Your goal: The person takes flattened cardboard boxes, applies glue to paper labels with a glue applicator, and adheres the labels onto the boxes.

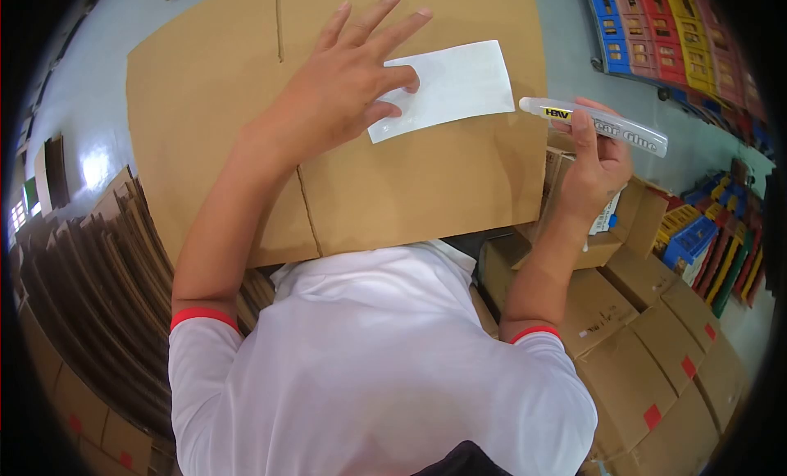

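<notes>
Glue tube (635,135) in your right hand (598,160), white paper slip (459,81) at your left (348,86)

Nearest: your white shirt (393,361), red trim at both sleeve ends. A cardboard panel (434,185) lies flat in front of you, its near edge by the shirt's lower part, slits cut in from the near and far sides.

Your left hand is over the panel, three fingers spread, index finger bent and thumb at the slip's left end. The slip lies on the panel, slightly askew. Your right hand is closed around the clear tube, past the panel's right edge; lettering partly covered, "Glue" legible. Rounded end points left, just beside the slip's right edge; height above it, cannot tell.

Beyond your right forearm: an open carton (649,218), then closed cartons (639,365) in rows, some with red patches. To your left, flattened cardboard (90,287) standing in a dense row.

Farther off, across the grey floor (98,140): stacked plastic crates (656,29) at upper right, blue, red, yellow.
</notes>
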`<state>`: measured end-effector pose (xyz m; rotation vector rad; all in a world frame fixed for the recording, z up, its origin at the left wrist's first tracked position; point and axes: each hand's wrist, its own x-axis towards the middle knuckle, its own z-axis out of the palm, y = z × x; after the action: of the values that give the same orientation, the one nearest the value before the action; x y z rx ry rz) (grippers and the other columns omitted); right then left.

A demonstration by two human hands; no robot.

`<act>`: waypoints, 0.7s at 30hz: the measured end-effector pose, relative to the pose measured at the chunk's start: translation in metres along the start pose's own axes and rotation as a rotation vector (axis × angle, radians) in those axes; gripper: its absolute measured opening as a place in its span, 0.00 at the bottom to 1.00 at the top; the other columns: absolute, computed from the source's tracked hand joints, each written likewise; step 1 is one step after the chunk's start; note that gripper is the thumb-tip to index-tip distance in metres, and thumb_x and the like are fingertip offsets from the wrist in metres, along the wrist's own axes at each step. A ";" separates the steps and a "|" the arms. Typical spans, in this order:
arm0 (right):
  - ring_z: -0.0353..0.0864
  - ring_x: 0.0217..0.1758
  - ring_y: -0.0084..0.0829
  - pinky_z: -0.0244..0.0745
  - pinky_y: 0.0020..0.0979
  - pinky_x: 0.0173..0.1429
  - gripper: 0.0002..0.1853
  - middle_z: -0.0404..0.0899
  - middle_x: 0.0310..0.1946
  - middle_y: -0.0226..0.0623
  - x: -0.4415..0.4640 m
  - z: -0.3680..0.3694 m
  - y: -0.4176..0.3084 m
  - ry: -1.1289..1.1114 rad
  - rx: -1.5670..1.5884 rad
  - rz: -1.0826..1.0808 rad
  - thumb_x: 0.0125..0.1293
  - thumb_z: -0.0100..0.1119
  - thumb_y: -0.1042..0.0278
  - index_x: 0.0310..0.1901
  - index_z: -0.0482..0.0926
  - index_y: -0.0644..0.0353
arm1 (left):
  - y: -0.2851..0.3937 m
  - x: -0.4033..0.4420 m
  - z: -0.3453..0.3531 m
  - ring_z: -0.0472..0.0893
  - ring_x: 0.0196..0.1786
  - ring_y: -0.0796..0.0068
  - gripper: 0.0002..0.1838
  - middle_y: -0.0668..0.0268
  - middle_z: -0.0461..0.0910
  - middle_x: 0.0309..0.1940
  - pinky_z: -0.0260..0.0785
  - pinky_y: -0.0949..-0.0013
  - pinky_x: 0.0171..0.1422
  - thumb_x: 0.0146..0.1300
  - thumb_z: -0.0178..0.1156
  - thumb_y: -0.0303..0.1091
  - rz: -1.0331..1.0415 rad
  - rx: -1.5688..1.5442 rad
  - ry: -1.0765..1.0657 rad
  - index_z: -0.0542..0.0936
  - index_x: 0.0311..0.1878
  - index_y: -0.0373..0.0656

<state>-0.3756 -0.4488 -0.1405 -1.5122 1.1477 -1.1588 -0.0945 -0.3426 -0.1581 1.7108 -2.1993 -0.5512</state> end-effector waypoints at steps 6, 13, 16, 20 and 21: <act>0.85 0.45 0.25 0.81 0.25 0.51 0.13 0.87 0.45 0.39 -0.008 0.006 0.004 -0.287 -0.472 -0.072 0.69 0.71 0.75 0.52 0.83 0.71 | 0.024 0.004 0.021 0.58 0.83 0.49 0.22 0.58 0.65 0.78 0.54 0.40 0.82 0.57 0.75 0.43 -0.004 0.152 0.231 0.82 0.51 0.46; 0.86 0.46 0.27 0.80 0.28 0.50 0.08 0.87 0.44 0.39 -0.026 0.010 -0.015 -0.205 -0.227 -0.140 0.67 0.72 0.76 0.46 0.86 0.67 | 0.057 0.027 0.035 0.76 0.59 0.57 0.28 0.60 0.77 0.53 0.68 0.52 0.62 0.52 0.78 0.41 -0.149 0.121 0.193 0.77 0.53 0.43; 0.84 0.46 0.29 0.80 0.29 0.54 0.08 0.84 0.47 0.45 -0.026 0.018 -0.028 -0.201 0.186 -0.154 0.69 0.62 0.80 0.49 0.80 0.67 | 0.041 0.026 0.029 0.79 0.51 0.61 0.26 0.60 0.79 0.48 0.72 0.59 0.54 0.51 0.76 0.32 -0.165 0.093 0.351 0.76 0.52 0.41; 0.82 0.41 0.26 0.78 0.26 0.46 0.08 0.84 0.44 0.42 -0.020 0.037 -0.013 -0.175 0.378 -0.023 0.70 0.62 0.77 0.49 0.79 0.66 | 0.030 0.004 -0.008 0.82 0.46 0.69 0.18 0.64 0.81 0.43 0.75 0.66 0.57 0.57 0.75 0.26 -0.230 -0.383 0.651 0.78 0.47 0.41; 0.80 0.37 0.24 0.75 0.25 0.42 0.08 0.83 0.42 0.40 -0.023 0.047 -0.008 -0.253 0.418 0.117 0.71 0.63 0.75 0.49 0.78 0.65 | 0.027 0.002 -0.014 0.83 0.47 0.72 0.15 0.65 0.83 0.45 0.75 0.69 0.57 0.62 0.72 0.25 -0.205 -0.634 0.869 0.78 0.49 0.40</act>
<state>-0.3319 -0.4202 -0.1447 -1.2105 0.7556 -1.0180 -0.1117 -0.3402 -0.1330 1.4275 -1.1004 -0.3780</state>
